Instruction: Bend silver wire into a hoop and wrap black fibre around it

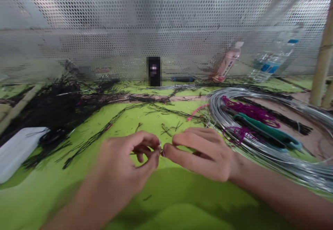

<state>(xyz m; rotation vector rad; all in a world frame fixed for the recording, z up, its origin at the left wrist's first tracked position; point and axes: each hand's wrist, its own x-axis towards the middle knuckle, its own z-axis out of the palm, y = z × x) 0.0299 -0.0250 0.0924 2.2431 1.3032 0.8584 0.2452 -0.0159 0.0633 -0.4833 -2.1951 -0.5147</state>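
- The left hand (125, 164) of the person is in the near middle of the scene; its thumb and forefinger are pinching a thin pale strand (163, 152), and the other fingers are curled behind.
- The strand is between the fingertips of the two hands, above the bright green work surface (156, 192); its fine end hangs down and is blurred.
- The right hand (205, 153) is just to the right, with thumb and forefinger brought near each other beside the strand; I cannot tell if they grip it.
- At the left, a flat white object with rounded corners (20, 150) lies near a dark heap of thin black twig-like strands (57, 114).
- From the heap toward the middle, a long branching black bundle (111, 121) lies on the green surface.
- At the far middle, a dark upright block (154, 72), not clear in detail, stands before the silver perforated sheet (125, 25).
- To the right of it, a pink bottle with white cap (229, 63) leans on this sheet.
- At the right, a large coil of silver wire (217, 107) lies around tangled purple string (252, 112); a tool with teal handles (267, 129) rests beside the string.
- Farther right are a clear bottle with blue label (272, 65) and a pale bamboo-like pole (322, 60).
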